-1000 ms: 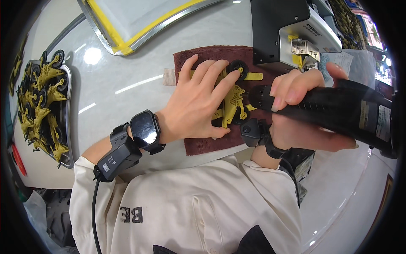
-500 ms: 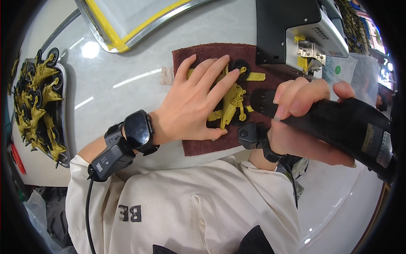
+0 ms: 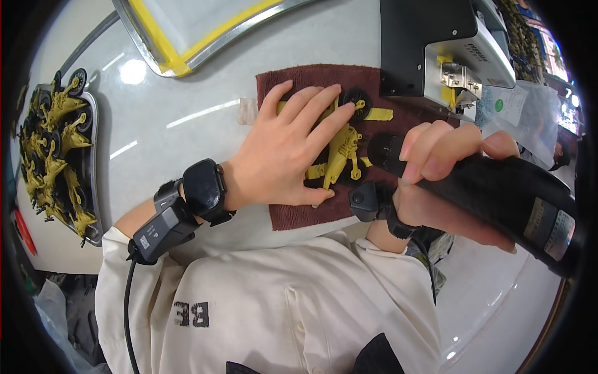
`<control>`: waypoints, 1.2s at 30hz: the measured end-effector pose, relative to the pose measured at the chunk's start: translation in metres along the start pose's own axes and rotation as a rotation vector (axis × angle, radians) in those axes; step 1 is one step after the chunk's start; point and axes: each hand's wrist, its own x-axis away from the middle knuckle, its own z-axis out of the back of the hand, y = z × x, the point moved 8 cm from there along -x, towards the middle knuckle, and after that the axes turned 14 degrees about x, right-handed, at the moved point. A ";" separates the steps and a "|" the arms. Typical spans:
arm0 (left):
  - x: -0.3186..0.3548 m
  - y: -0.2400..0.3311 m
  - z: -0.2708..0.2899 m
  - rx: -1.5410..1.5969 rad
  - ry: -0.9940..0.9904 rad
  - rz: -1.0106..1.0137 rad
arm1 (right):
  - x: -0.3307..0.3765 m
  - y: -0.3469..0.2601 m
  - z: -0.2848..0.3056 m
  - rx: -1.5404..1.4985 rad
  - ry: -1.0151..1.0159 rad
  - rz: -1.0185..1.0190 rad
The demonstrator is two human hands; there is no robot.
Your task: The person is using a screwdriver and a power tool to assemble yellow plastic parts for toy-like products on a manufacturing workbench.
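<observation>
A yellow toy motorcycle (image 3: 341,149) with black wheels lies on its side on a brown cloth (image 3: 280,218). My left hand (image 3: 289,140) rests over it, fingers spread and lying flat, the thumb stretched toward the near end; the palm hides part of the toy. In my right hand (image 3: 445,159) is a black electric screwdriver (image 3: 498,193), wrapped by fingers and thumb. Its nose points left at the toy, close to the toy's right side. I cannot make out whether the bit touches it.
Several yellow toy motorcycles fill a metal tray (image 3: 94,187) at the left. A black and silver screw feeder (image 3: 405,50) stands at the far right. Toward the back lies a metal frame edged with yellow tape (image 3: 171,62). Plastic bags (image 3: 536,124) lie beside the feeder.
The screwdriver's rear end has swung slightly toward me while its nose stays beside the toy. My left hand and the motorcycle hold their places.
</observation>
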 end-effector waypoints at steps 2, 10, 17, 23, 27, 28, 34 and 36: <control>0.000 0.001 0.001 -0.007 -0.004 0.001 | 0.000 0.000 -0.001 -0.016 0.013 0.003; 0.003 -0.009 0.021 0.067 0.044 -0.002 | 0.020 0.003 0.032 -0.142 0.364 -0.014; 0.003 -0.007 0.017 0.006 0.040 -0.023 | 0.028 0.012 0.052 -0.212 0.403 -0.062; 0.001 0.003 0.013 0.065 -0.024 -0.047 | 0.030 0.012 0.054 -0.208 0.509 -0.074; -0.007 0.006 0.009 0.083 -0.027 -0.071 | 0.027 -0.006 0.044 -0.153 0.534 -0.050; -0.008 0.008 0.010 0.083 -0.029 -0.074 | 0.027 -0.015 0.042 -0.141 0.527 -0.010; -0.005 0.039 0.035 0.665 0.167 -0.263 | 0.019 -0.043 0.045 -0.513 0.543 0.088; -0.002 0.049 0.037 0.686 0.163 -0.282 | 0.019 -0.041 0.041 -0.578 0.553 0.075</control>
